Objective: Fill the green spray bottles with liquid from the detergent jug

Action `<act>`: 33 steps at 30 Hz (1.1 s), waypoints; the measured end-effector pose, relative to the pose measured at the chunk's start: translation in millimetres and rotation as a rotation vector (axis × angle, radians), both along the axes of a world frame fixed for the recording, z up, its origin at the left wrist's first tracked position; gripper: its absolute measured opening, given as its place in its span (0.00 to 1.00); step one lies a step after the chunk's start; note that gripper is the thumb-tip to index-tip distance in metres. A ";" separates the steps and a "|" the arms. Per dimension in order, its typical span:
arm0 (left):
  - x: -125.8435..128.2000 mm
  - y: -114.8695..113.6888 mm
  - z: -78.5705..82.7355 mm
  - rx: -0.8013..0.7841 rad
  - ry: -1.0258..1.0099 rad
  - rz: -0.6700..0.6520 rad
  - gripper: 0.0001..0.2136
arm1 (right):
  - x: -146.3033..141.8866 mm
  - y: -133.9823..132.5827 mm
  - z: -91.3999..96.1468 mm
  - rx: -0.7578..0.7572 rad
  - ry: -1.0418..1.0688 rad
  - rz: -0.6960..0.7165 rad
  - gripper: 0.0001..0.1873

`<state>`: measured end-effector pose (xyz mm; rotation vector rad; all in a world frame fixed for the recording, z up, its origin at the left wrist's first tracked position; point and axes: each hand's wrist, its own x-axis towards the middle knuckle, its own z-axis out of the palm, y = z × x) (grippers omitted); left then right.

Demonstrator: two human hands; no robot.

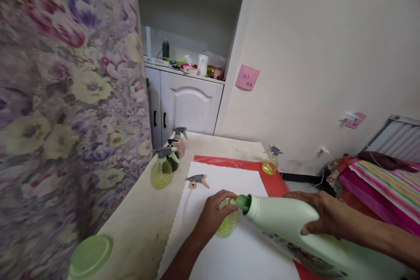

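A big pale-green plastic jug (285,214), smooth and round-shouldered with a printed label along its lower side, lies tilted over on its side at the near right of the table. Its bright green spout (243,202) points left, at the top of a small clear ribbed bottle (228,226); whether they touch I cannot tell. The right hand (323,214) grips the jug's body, spread wide around it; the left hand (220,208) is curled narrowly around the bottle's upper part.

Yellow-green shows through the ribbed bottle's wall. Along the table's left edge stand a clear spray bottle with a yellow-green base (161,174), a dark spray bottle (173,162) and a pink spray bottle (180,145). A clear spray bottle with yellow liquid (269,164) stands at the far right.

A grey spray head with a peach trigger (197,180) lies on the scallop-edged white sheet (256,249), which overlaps a red sheet (229,162). The cream tabletop (141,223) shows as a bare strip on the left, with a round green lid (91,253) at its near corner. A floral curtain (75,74) hangs close beside that edge.
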<state>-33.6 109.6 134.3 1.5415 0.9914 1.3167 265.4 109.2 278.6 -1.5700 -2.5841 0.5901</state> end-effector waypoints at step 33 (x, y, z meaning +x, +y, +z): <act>1.9 -2.0 2.6 -0.021 -0.032 -0.004 0.08 | -27.2 -3.5 40.7 -0.123 -0.112 0.026 0.28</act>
